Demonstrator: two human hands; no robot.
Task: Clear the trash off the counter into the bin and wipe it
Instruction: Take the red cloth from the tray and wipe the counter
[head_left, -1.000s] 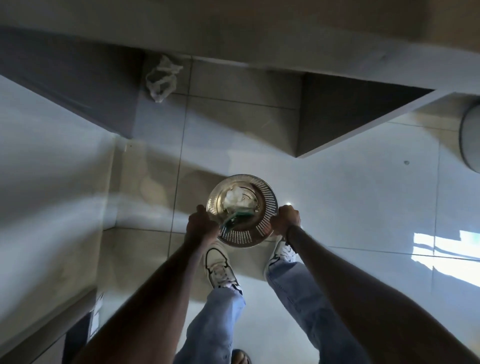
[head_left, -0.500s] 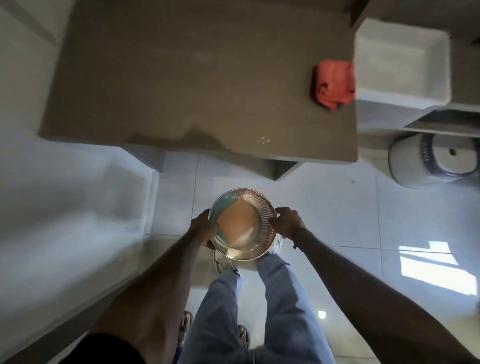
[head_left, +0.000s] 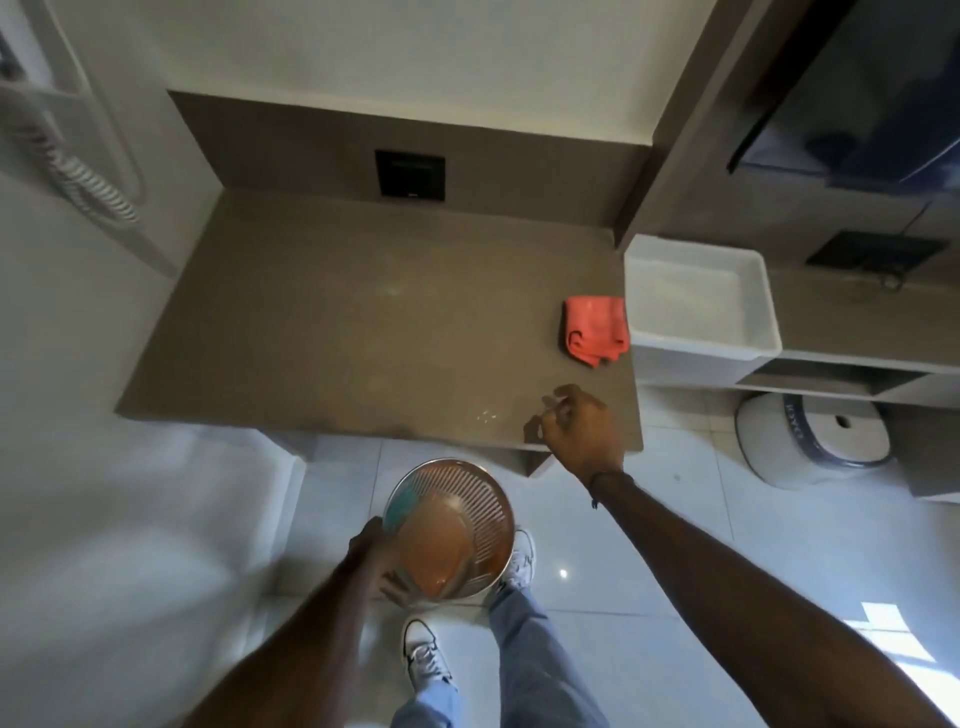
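Observation:
A round metal slotted bin (head_left: 483, 499) hangs below the counter's front edge, above my feet, with an orange-brown sheet and a teal piece inside. My left hand (head_left: 376, 558) grips its left rim. My right hand (head_left: 579, 428) is over the front right corner of the brown counter (head_left: 337, 322), fingers loosely curled and apart, holding nothing I can see. A folded coral-red cloth (head_left: 595, 330) lies on the counter's right side, beyond my right hand. Tiny white specks (head_left: 485, 415) sit on the counter near its front edge.
A white rectangular tub (head_left: 748, 343) stands right of the counter on a lower shelf. A white round container (head_left: 810, 441) sits on the floor at right. A dark panel (head_left: 410, 174) is set in the backsplash. A coiled hose (head_left: 88, 182) hangs at left.
My right hand has let go of the bin's rim and moved up to the counter's front right corner. The view has tilted up, and my left hand alone holds the bin.

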